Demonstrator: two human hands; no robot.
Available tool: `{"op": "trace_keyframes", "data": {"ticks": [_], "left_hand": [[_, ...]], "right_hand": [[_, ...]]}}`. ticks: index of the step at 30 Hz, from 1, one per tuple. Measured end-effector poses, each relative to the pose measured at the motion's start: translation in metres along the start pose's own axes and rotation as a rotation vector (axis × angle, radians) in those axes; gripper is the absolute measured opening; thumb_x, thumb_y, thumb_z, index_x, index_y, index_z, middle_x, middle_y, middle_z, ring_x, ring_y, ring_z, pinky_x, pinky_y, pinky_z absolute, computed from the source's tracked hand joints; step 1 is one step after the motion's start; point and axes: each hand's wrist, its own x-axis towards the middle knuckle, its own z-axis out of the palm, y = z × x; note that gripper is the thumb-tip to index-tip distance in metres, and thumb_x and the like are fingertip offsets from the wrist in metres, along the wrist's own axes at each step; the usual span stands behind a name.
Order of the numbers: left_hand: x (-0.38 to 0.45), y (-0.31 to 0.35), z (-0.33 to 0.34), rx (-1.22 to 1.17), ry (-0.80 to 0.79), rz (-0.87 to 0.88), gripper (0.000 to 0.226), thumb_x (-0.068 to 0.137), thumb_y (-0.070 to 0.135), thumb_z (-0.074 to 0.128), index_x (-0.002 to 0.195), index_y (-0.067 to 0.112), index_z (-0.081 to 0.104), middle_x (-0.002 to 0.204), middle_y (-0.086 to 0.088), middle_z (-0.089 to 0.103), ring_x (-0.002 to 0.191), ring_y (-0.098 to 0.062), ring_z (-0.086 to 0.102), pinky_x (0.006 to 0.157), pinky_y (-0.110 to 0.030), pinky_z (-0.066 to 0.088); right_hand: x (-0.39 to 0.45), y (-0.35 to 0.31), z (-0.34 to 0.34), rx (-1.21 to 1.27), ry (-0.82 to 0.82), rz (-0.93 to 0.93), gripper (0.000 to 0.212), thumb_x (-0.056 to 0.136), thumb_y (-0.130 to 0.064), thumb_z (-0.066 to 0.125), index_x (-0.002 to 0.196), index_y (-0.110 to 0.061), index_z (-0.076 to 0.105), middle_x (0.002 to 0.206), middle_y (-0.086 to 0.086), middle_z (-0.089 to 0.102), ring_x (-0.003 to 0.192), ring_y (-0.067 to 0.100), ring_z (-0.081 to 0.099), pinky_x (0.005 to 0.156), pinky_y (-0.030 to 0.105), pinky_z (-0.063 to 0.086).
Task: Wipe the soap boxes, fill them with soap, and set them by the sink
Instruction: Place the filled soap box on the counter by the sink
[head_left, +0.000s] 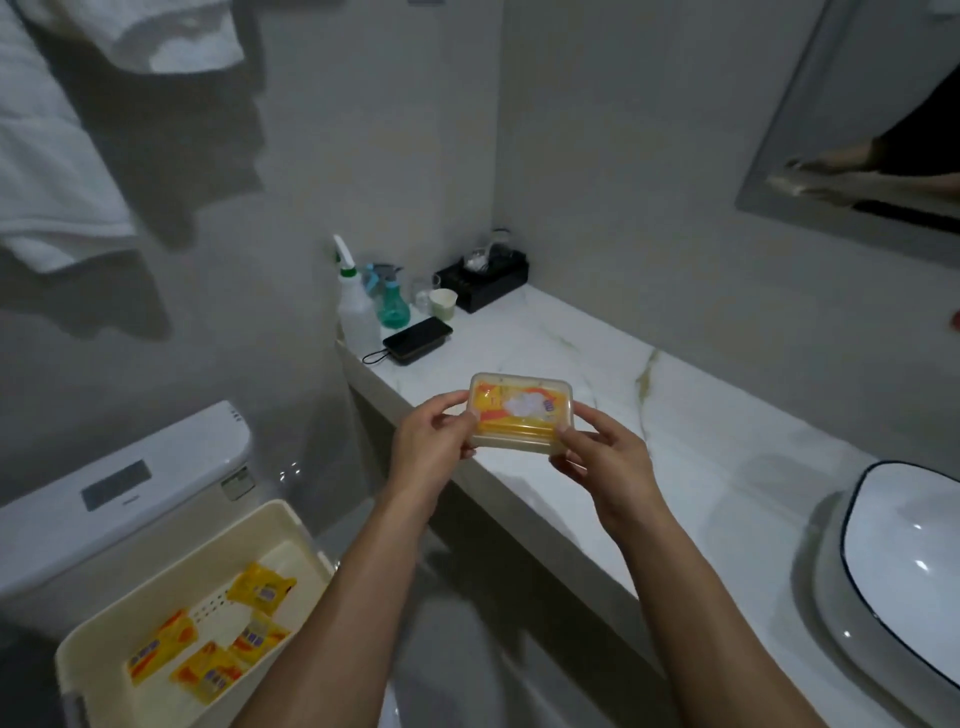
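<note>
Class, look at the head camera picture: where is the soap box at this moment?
The soap box sits mid-frame, held between the left hand and right hand above the front edge of the marble counter, left of the sink.

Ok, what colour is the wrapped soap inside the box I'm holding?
Yellow and orange, with a white patch, seen through the translucent soap box in the head view.

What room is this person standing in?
Most likely a bathroom. There is a white toilet on the left, a white sink basin set on a marble counter, and white towels hanging on the wall.
</note>
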Motion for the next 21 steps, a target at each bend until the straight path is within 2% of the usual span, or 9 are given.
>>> {"op": "trace_keyframes", "data": {"ticks": [4,6,10,16,19,21], "left_hand": [[0.014,0.011,0.069,0.029,-0.059,0.018,0.028,0.092,0.020,0.065,0.120,0.022,0.070,0.096,-0.007,0.072,0.083,-0.020,0.072,0.071,-0.032,0.062],[0.019,0.013,0.102,0.036,-0.097,0.035,0.027,0.093,0.020,0.064,0.119,0.022,0.070,0.097,-0.006,0.071,0.084,-0.019,0.072,0.070,-0.029,0.062],[0.025,0.019,0.157,0.037,-0.187,0.027,0.027,0.094,0.020,0.063,0.120,0.020,0.069,0.101,-0.006,0.071,0.088,-0.019,0.071,0.071,-0.028,0.062],[0.043,0.019,0.226,0.085,-0.310,0.009,0.028,0.090,0.018,0.064,0.117,0.021,0.071,0.092,-0.007,0.073,0.083,-0.020,0.071,0.067,-0.024,0.059],[0.060,0.014,0.255,0.125,-0.359,-0.023,0.029,0.087,0.020,0.066,0.115,0.022,0.071,0.089,-0.003,0.074,0.081,-0.019,0.072,0.076,-0.030,0.061],[0.075,0.012,0.274,0.148,-0.386,-0.042,0.028,0.083,0.024,0.069,0.112,0.022,0.072,0.086,0.000,0.074,0.079,-0.017,0.072,0.081,-0.036,0.061]], "right_hand": [[0.025,-0.020,-0.059,-0.002,0.064,-0.032,0.043,0.090,-0.008,0.072,0.131,-0.015,0.064,0.099,0.012,0.073,0.090,0.022,0.074,0.073,0.028,0.061],[0.036,-0.028,-0.087,0.007,0.099,-0.047,0.045,0.089,-0.009,0.073,0.133,-0.013,0.063,0.099,0.014,0.072,0.091,0.025,0.073,0.072,0.028,0.060],[0.046,-0.039,-0.134,0.009,0.186,-0.056,0.045,0.089,-0.010,0.074,0.133,-0.014,0.064,0.102,0.016,0.074,0.093,0.026,0.074,0.074,0.028,0.061],[0.061,-0.038,-0.186,0.018,0.333,-0.052,0.047,0.088,-0.012,0.075,0.133,-0.011,0.063,0.103,0.018,0.074,0.096,0.028,0.072,0.076,0.030,0.060],[0.077,-0.033,-0.203,0.021,0.421,-0.042,0.046,0.088,-0.011,0.075,0.132,-0.010,0.063,0.100,0.017,0.074,0.094,0.028,0.072,0.080,0.033,0.060],[0.092,-0.031,-0.212,0.011,0.482,-0.035,0.045,0.088,-0.010,0.075,0.131,-0.009,0.064,0.093,0.013,0.075,0.084,0.024,0.071,0.083,0.036,0.060]]}}
